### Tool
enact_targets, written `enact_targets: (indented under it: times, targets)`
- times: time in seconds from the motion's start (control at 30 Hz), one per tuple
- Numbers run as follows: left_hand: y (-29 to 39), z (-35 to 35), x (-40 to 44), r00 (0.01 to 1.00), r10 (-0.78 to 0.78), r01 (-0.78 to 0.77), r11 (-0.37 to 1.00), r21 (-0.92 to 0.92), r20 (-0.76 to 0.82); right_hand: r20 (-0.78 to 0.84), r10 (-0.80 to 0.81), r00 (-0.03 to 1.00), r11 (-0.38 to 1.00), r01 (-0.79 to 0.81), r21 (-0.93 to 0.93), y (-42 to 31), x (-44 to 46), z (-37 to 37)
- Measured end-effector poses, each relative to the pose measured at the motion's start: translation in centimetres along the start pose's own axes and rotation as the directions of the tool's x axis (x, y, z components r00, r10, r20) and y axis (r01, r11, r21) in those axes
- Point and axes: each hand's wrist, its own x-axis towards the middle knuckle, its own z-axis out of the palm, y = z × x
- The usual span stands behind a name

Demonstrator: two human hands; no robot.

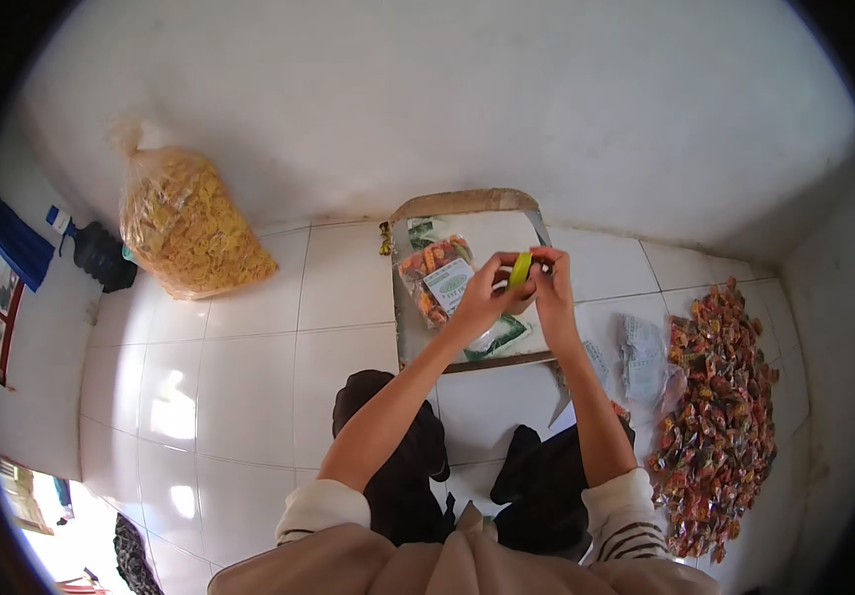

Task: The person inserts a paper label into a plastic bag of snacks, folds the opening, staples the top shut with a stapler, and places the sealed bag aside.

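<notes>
My left hand [487, 290] and my right hand [552, 278] meet over a low table [415, 342], both with fingers closed. Between them is a small yellow-green roll [520, 269] that looks like tape; fingers cover part of it. My left fingers wrap round its side, while my right fingers pinch at its other edge. Just left of my hands lies a clear packet [434, 260] of small orange-red wrapped pieces, with a white and green label on it. Below my hands, a green and white printed sheet or bag [499, 335] lies on the tabletop, partly hidden.
Many small wrapped packets [715, 426] are heaped on the floor at right, beside clear printed bags [643, 357]. A large tied bag of yellow chips [189, 223] leans on the wall at left, near a dark water jug [100, 256]. My legs [393, 446] flank the table's front.
</notes>
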Motion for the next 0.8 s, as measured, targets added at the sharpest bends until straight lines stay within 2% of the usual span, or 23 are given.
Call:
enact_targets:
  times: [0.07, 0.1, 0.23, 0.33, 0.4, 0.43, 0.5, 0.53, 0.6, 0.63, 0.67, 0.7, 0.73, 0.77, 0.8]
  targets:
    - [-0.4, 0.2, 1.4, 0.994, 0.070, -0.074, 0.996, -0.043, -0.086, 0.088, 0.246, 0.965, 0.887, -0.260, 0.381, -1.6, 1.2, -0.7]
    - [-0.3, 0.7, 1.8, 0.975, 0.154, -0.151, 0.988, 0.029, -0.157, 0.061, 0.254, 0.965, 0.906, -0.260, 0.335, -1.6, 1.4, -0.8]
    - [0.1, 0.9, 1.8, 0.985, 0.069, -0.051, 0.992, 0.118, -0.161, -0.065, 0.326, 0.943, 0.929, -0.307, 0.209, -0.5, 1.5, -1.5]
    - [0.1, 0.8, 1.8, 0.980, 0.115, -0.089, 0.983, 0.159, -0.163, -0.095, 0.291, 0.952, 0.949, -0.274, 0.156, 0.2, 1.3, -1.3]
    - [-0.3, 1.2, 1.6, 0.961, 0.175, -0.109, 0.951, 0.288, -0.212, -0.131, 0.286, 0.949, 0.958, -0.284, 0.030, 0.3, 1.1, -1.2]
    - [-1.3, 1.2, 1.7, 0.961, 0.175, -0.110, 0.951, 0.288, -0.212, -0.131, 0.285, 0.949, 0.958, -0.284, 0.030, 0.3, 1.0, -1.1]
    - [-2.3, 1.1, 1.8, 0.892, 0.290, -0.141, 0.908, 0.394, -0.347, -0.167, 0.252, 0.953, 0.954, -0.274, -0.121, 0.0, 0.8, -0.8]
    - [-1.9, 0.5, 2.0, 0.891, 0.294, -0.145, 0.907, 0.396, -0.346, -0.167, 0.248, 0.954, 0.956, -0.269, -0.119, 0.2, 0.8, -0.8]
    - [-0.9, -1.2, 2.9, 0.886, 0.174, -0.189, 0.982, 0.010, -0.430, -0.108, 0.321, 0.941, 0.945, -0.310, 0.104, 0.5, 0.8, -0.9]
    - [-0.4, -1.5, 3.0, 0.882, 0.289, -0.237, 0.955, 0.179, -0.373, -0.104, 0.313, 0.944, 0.948, -0.303, 0.100, 0.2, 0.9, -0.8]
    - [-0.1, -1.4, 2.9, 0.878, 0.294, -0.242, 0.954, 0.179, -0.379, -0.094, 0.306, 0.947, 0.935, -0.281, 0.218, 0.1, 1.0, -0.5]
    - [1.1, -1.1, 2.4, 0.888, 0.261, -0.253, 0.965, 0.073, -0.378, -0.085, 0.306, 0.948, 0.905, -0.262, 0.335, -0.4, 1.0, -0.3]
    - [1.6, -0.8, 1.9, 0.895, 0.242, -0.254, 0.967, 0.019, -0.375, -0.083, 0.310, 0.947, 0.904, -0.266, 0.336, -0.9, 0.9, -0.3]
    - [2.1, -0.6, 1.4, 0.901, 0.223, -0.254, 0.967, -0.035, -0.372, -0.096, 0.231, 0.968, 0.944, -0.199, 0.265, -1.2, 0.9, -0.3]
    - [2.3, -0.4, 1.1, 0.871, 0.307, -0.325, 0.946, 0.019, -0.383, -0.101, 0.148, 0.984, 0.973, -0.126, 0.192, -1.5, 0.9, -0.4]
